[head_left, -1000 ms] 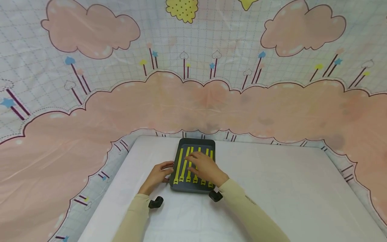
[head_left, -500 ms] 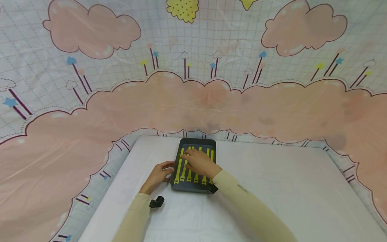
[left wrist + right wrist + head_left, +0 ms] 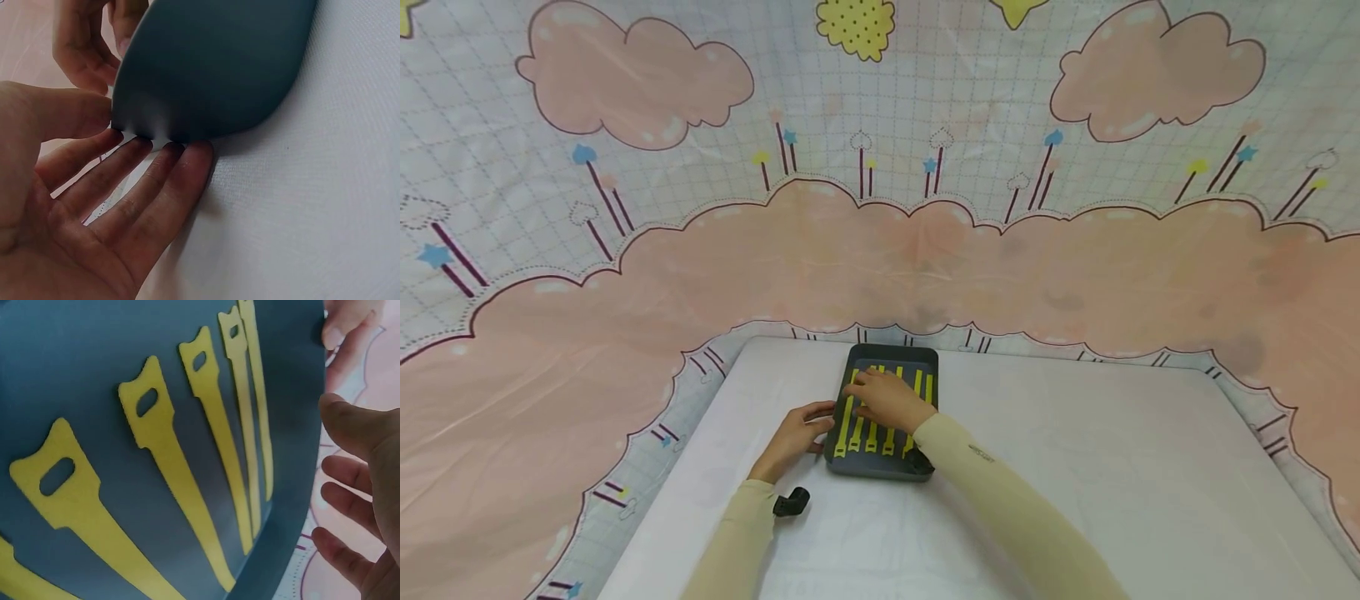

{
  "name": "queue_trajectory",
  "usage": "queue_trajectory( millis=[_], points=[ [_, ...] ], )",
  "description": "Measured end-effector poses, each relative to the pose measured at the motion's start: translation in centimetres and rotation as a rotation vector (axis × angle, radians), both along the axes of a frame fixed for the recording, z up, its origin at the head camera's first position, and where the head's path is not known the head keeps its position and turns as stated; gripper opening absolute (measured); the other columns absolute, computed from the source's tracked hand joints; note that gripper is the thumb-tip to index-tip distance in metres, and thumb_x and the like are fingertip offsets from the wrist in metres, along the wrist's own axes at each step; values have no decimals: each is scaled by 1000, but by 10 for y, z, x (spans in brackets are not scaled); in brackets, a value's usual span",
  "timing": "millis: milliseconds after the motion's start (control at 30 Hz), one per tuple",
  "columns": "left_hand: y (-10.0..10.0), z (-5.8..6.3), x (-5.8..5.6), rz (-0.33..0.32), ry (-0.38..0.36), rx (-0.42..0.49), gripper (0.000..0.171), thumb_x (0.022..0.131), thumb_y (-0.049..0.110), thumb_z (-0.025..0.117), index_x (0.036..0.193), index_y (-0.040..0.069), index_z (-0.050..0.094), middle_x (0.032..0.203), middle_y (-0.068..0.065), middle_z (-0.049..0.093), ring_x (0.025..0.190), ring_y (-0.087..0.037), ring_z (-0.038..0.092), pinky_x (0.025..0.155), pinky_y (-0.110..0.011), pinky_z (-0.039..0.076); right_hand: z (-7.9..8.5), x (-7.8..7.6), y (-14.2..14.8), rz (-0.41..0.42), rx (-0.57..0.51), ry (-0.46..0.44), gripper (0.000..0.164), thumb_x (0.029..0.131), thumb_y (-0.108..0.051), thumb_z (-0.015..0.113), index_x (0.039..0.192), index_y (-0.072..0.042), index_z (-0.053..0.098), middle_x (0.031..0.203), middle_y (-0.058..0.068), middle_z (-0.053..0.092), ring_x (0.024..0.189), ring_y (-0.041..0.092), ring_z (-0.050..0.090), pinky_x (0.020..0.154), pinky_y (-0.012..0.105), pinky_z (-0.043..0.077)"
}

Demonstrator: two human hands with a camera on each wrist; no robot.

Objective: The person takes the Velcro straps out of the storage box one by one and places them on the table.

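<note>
A dark blue-grey tray (image 3: pixel 898 353) holds several flat yellow straps (image 3: pixel 182 481) laid side by side lengthwise. Each strap has a wider, slotted head, like a hook-and-loop cable tie. My left hand (image 3: pixel 793 435) is at the tray's left side; in the left wrist view its nearly straight fingertips touch the tray's outer wall (image 3: pixel 206 75), with the thumb by the rim. Over the left half of the tray hovers my right hand (image 3: pixel 889 398), partly covering the straps. Its fingers (image 3: pixel 347 556) are relaxed and apart, with nothing seen between them.
The tray lies on a white-covered table (image 3: pixel 1037 442), near its far edge. Behind and beside the table hangs a cloth backdrop (image 3: pixel 1037 275) printed with clouds. A black wrist camera (image 3: pixel 792 502) sits at the left sleeve.
My right hand has moved left and slightly up over the tray, from its middle and right toward the left straps. The left hand stays at the tray's side.
</note>
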State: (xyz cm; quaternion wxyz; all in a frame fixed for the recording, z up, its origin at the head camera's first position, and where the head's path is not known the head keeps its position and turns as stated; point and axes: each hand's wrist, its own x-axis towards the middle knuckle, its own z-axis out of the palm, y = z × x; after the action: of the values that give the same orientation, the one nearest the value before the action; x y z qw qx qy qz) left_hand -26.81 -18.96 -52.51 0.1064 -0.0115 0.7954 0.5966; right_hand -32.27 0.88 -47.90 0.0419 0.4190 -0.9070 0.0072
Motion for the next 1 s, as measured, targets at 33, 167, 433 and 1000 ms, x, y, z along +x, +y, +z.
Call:
queue_trajectory(
  millis=[33,167,433,1000],
  points=[
    [0,0,0,5,-3,3,43,98,9,56,141,5,52,144,-20,52,123,-34,58,68,-33,58,-1,-1,-1,7,1,-1,37,93,-34,67,129,-25,63,122,-2,64,118,17,59,97,36,53],
    [1,1,1,15,0,-4,43,98,9,57,140,5,53,143,-20,53,122,-34,59,68,-33,58,-6,-5,-4,13,12,-20,36,94,-33,67,129,-26,64,125,-2,64,119,17,58,98,36,52],
    [1,-2,1,22,10,-11,42,97,9,56,140,5,53,142,-20,54,121,-32,60,68,-34,58,-14,-8,-8,4,17,-47,34,95,-32,65,129,-27,65,127,-3,65,119,16,57,100,37,51],
    [0,-3,2,8,32,-12,42,98,10,57,139,6,54,142,-20,54,119,-31,61,68,-34,58,-30,-13,-15,-16,-19,-34,30,95,-31,65,125,-31,66,122,-5,65,118,16,58,103,47,48]
  ],
)
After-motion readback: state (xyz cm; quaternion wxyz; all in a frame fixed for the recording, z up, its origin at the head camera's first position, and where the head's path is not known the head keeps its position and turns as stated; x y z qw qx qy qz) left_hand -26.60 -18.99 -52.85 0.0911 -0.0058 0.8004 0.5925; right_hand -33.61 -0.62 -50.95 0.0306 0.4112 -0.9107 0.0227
